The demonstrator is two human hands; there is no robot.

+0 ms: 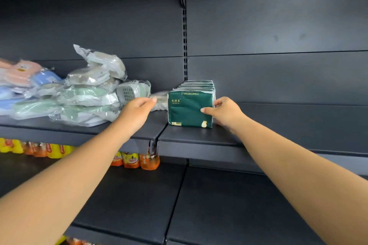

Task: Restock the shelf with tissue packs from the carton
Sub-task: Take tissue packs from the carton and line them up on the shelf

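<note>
A row of several dark green tissue packs point(189, 108) stands upright, one behind another, on the dark grey shelf point(199, 135) near its left end. My right hand point(223, 112) is at the right side of the front pack, thumb pressed on its face and fingers reaching round its right edge. My left hand point(137, 111) hovers left of the packs with loosely curled fingers, holding nothing and a short gap from the row. The carton is out of view.
A heap of plastic-wrapped goods point(87, 93) in green, blue and pink fills the left shelf section. An upright slotted post point(184, 45) divides the sections. Orange and yellow drink bottles point(131, 160) stand on the shelf below. Bare shelf point(298, 125) extends right of the packs.
</note>
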